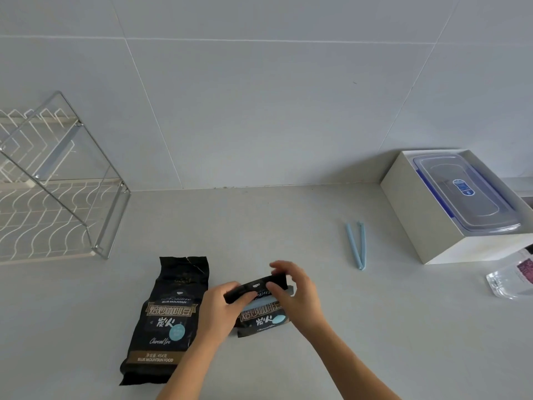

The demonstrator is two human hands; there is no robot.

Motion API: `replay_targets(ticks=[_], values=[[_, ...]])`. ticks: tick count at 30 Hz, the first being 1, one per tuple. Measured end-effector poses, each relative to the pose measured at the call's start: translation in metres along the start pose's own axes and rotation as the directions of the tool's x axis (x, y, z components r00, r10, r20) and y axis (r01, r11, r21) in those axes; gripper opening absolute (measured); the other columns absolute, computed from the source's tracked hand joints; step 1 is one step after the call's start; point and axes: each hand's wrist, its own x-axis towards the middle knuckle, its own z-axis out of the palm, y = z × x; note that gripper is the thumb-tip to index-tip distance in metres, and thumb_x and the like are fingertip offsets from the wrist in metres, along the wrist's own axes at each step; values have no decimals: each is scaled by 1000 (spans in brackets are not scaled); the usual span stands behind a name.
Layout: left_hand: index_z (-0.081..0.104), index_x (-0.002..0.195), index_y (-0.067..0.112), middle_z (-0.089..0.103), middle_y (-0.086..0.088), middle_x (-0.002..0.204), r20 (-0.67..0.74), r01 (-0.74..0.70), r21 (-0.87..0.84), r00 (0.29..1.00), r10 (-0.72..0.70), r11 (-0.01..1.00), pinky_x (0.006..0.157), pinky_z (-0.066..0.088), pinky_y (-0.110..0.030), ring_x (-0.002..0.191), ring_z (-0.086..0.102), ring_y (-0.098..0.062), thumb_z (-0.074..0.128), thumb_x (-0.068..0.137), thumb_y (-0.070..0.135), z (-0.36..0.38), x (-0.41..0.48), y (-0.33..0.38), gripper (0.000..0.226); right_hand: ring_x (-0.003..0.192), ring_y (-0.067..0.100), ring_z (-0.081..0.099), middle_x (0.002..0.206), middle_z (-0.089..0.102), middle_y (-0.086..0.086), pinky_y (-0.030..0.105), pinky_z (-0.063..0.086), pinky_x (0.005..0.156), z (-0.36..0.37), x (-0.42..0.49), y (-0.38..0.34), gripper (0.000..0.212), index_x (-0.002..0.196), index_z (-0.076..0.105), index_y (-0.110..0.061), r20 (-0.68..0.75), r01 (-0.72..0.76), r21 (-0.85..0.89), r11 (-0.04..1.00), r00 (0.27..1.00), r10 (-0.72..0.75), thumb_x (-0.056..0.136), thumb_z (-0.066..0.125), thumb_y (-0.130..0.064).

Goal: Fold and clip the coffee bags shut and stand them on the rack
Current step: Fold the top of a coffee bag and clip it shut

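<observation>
In the lower middle of the frame the left hand [219,310] pinches the left end of the rolled-down top of a coffee bag [261,319], fingers curled tight round the fold. The right hand [295,293] holds the right end, thumb on the roll and fingers arched over its far edge. A blue clip [269,301] shows as a pale strip just under the fold; I cannot tell whether it is closed. The roll is best pressed flat and level across its width before the clip bites, so nothing springs open. A second bag [170,321] lies flat at lower left, top unfolded. Further up, a spare clip [356,246] lies open at middle right, and the rack [57,197] stands at the left edge.
</observation>
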Motion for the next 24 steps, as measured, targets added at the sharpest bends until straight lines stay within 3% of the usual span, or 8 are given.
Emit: replay_targets(ticks=[2, 4, 6, 9, 12, 16, 20, 24], values=[[63, 57, 18, 58, 3, 49, 27, 36, -28, 999, -35, 999, 48, 37, -20, 48, 51, -5, 73, 76, 21, 0, -1, 2, 22, 101, -1, 53, 97, 64, -18, 12, 36, 88, -2, 5, -17, 24, 100, 61, -39, 50, 103, -172, 980, 994, -96, 81, 67, -26], [65, 59, 21, 59, 8, 49, 33, 53, -55, 998, -51, 997, 50, 37, -13, 48, 51, -2, 73, 75, 15, 0, -2, 5, 19, 101, 4, 51, 99, 64, -15, 24, 33, 93, 4, 8, -34, 15, 97, 64, -34, 139, 256, -419, 871, 966, -218, 84, 58, -36], [65, 61, 29, 62, 10, 51, 26, 64, -105, 998, -62, 992, 50, 38, -10, 51, 54, 0, 68, 72, 3, 0, -4, 7, 29, 95, 11, 54, 96, 65, -11, 30, 34, 91, 16, 8, -49, 18, 94, 65, -32, 238, 336, -500, 798, 939, -246, 84, 52, -41], [66, 71, 18, 66, 2, 62, 39, 118, -137, 993, -114, 983, 54, 46, -13, 62, 60, -7, 57, 73, -9, -1, -7, 5, 29, 88, 18, 58, 89, 64, -4, 34, 35, 87, 36, 9, -55, 19, 93, 61, -28, 369, 367, -535, 761, 912, -180, 81, 56, -41], [61, 70, 8, 61, -1, 63, 70, 145, -193, 989, -133, 971, 53, 44, -11, 63, 56, -7, 53, 72, -17, -2, -13, 4, 26, 82, 17, 58, 85, 64, -4, 34, 33, 87, 40, 10, -51, 19, 86, 58, -26, 399, 367, -536, 760, 904, -154, 77, 61, -43], [58, 63, 10, 55, 2, 61, 88, 127, -202, 990, -111, 971, 52, 40, -11, 56, 52, 0, 52, 74, -19, 1, -14, 7, 32, 73, 16, 54, 73, 63, -4, 30, 28, 88, 39, 5, -43, 18, 72, 59, -23, 356, 401, -512, 760, 904, -237, 78, 61, -40], [58, 61, 18, 56, 0, 69, 81, 99, -192, 993, -85, 976, 55, 43, -12, 64, 55, -9, 56, 73, -18, 6, -14, 10, 38, 72, 14, 53, 68, 61, -4, 30, 21, 102, 35, 0, -37, 16, 68, 55, -24, 338, 398, -473, 786, 906, -255, 79, 59, -35], [61, 59, 29, 59, 1, 70, 87, 71, -227, 995, -52, 971, 57, 46, -17, 65, 58, -11, 59, 70, -17, 9, -18, 14, 47, 70, 11, 51, 65, 58, -6, 28, 17, 107, 28, -6, -32, 14, 70, 57, -24, 321, 410, -458, 789, 904, -283, 80, 58, -33]])
